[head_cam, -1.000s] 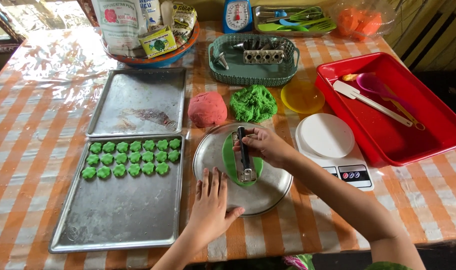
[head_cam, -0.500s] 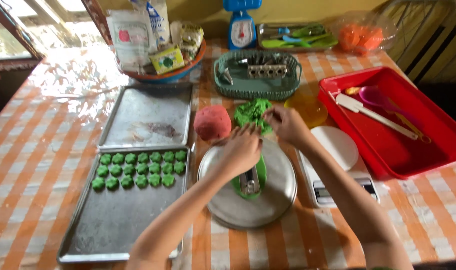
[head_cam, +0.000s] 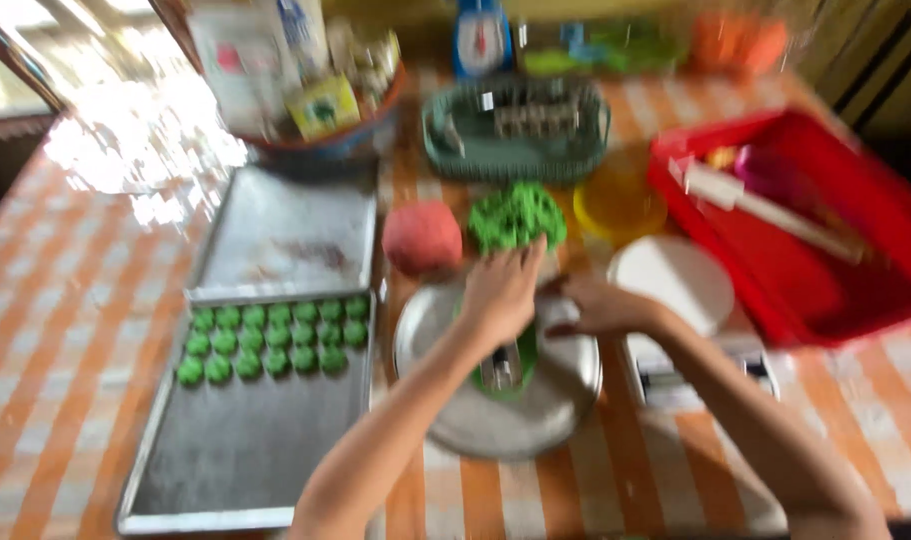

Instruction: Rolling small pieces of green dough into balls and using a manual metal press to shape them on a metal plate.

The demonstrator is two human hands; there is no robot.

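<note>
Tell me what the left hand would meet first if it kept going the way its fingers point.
Probably the green dough lump: the left hand points up the table at it from over the round metal plate. Blur hides the gap.

Frame blurred. Centre: left hand (head_cam: 502, 290) and right hand (head_cam: 597, 305) meet over a round metal plate (head_cam: 455, 410) bearing green dough (head_cam: 523, 362). Lower left: baking tray (head_cam: 245, 450) with green pieces (head_cam: 270, 337).

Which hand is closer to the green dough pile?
The left hand. Its fingertips reach up to the lower edge of the green dough pile, though blur hides whether they touch. The right hand sits lower and to the right, over the round metal plate.
</note>
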